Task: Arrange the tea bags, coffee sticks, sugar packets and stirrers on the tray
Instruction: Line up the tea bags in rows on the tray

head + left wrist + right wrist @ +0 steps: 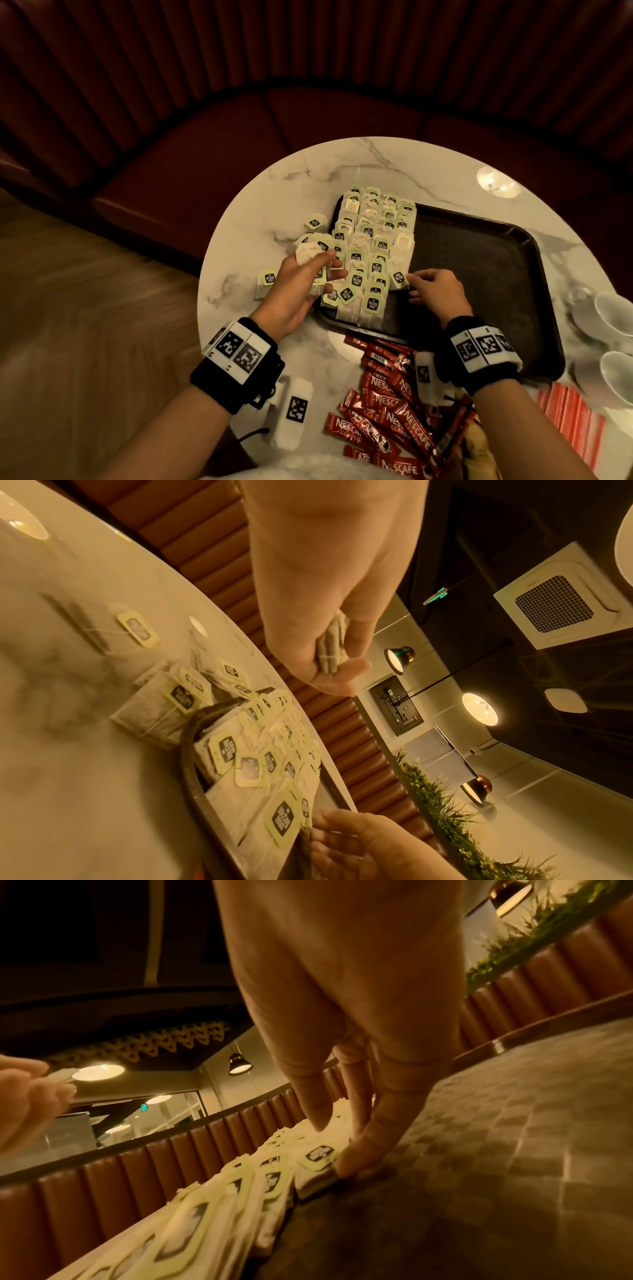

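A dark brown tray [479, 274] lies on the round marble table [359, 164]. Rows of tea bags with green tags [371, 253] cover its left part. My left hand [325, 270] hovers over the tray's left edge and grips a small bundle of tea bags [330, 647]. My right hand [412, 286] reaches down inside the tray, its fingertips [352, 1164] touching the right edge of the nearest tea bag [318, 1156] in the rightmost row. Red coffee sticks [387, 411] are heaped at the table's near edge. Red-striped packets [568, 414] lie at the near right.
Loose tea bags [269, 278] lie on the marble left of the tray. White cups and saucers [613, 315] stand at the right edge. A dark red bench [239, 137] curves behind the table. The tray's right half [479, 1150] is bare.
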